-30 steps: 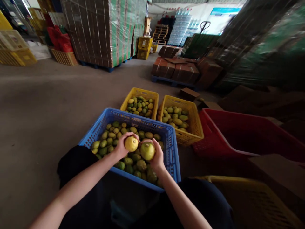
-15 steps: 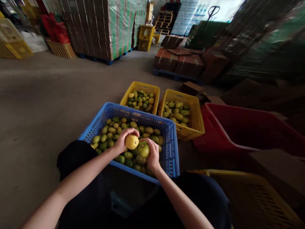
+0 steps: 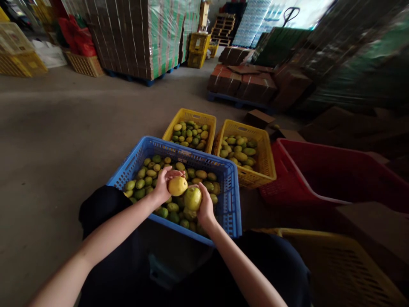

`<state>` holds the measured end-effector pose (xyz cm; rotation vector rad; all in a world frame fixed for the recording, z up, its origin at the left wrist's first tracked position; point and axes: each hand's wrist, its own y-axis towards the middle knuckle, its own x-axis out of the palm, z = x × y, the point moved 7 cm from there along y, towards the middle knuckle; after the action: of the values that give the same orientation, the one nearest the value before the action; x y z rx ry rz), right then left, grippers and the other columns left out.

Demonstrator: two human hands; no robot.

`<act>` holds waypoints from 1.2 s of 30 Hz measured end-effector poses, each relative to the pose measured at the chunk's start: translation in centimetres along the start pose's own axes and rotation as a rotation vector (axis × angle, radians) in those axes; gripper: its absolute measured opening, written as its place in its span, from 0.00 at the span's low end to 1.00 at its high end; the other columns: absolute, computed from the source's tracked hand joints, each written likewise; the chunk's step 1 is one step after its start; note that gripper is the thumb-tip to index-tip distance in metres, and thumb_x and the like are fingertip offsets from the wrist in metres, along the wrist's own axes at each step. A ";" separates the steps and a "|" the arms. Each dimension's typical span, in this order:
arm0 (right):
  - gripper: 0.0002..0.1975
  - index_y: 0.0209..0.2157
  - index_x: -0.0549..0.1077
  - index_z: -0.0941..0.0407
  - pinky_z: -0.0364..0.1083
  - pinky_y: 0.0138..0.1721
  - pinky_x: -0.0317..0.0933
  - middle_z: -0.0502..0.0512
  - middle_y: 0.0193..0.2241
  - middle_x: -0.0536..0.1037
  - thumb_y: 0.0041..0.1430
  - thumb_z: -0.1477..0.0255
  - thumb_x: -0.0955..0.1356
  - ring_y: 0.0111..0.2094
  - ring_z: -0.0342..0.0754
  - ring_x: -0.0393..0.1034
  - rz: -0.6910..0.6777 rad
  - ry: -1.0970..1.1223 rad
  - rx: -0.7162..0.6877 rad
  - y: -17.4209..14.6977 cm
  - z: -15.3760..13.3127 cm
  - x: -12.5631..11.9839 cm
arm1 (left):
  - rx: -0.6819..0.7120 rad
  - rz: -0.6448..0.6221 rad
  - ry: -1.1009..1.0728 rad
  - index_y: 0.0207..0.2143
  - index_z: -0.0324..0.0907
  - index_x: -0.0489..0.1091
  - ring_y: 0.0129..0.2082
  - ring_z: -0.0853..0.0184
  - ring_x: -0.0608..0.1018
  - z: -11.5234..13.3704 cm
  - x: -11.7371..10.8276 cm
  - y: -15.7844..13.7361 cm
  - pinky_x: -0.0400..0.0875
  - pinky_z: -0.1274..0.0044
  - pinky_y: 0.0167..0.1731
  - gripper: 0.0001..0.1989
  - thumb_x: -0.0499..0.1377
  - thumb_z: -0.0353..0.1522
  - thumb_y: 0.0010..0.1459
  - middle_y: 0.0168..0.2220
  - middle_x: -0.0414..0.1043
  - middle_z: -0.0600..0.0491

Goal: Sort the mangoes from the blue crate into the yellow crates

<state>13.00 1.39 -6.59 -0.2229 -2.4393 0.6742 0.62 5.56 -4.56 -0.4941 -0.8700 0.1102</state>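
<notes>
My left hand [image 3: 165, 184] is closed around a yellow lemon [image 3: 178, 186]. Close beside it, my right hand [image 3: 206, 206] grips a yellow-green lemon [image 3: 193, 198] from its right side. Both fruits are held over a blue plastic crate [image 3: 239, 204], which stands between my knees. Many green and yellowish lemons [image 3: 150, 173] fill the bottom of this crate. Whether the two held fruits touch each other I cannot tell.
Behind the blue crate stand two yellow crates of lemons, a left one [image 3: 200, 113] and a right one [image 3: 270, 166]. A red bin [image 3: 287, 170] is at the right, with another yellow crate [image 3: 319, 232] nearer me. Cartons on a pallet [image 3: 243, 83] stand farther back.
Both hands have turned the lemons: the left one's tip now points more to the right, and the right one's end tilts upward. The view has shifted slightly.
</notes>
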 end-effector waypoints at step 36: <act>0.18 0.32 0.74 0.58 0.49 0.29 0.69 0.55 0.24 0.78 0.56 0.56 0.65 0.27 0.50 0.74 -0.309 0.288 0.150 0.6 -1.9 1.6 | -0.216 -0.090 -0.223 0.31 0.35 0.72 0.27 0.66 0.79 -0.6 1.6 -0.5 0.76 0.76 0.28 0.13 0.50 0.31 0.58 0.29 0.77 0.48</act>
<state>12.82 3.12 -4.79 0.1099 -2.0774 0.6341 2.04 5.38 -3.47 -0.6515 -1.1279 -0.0126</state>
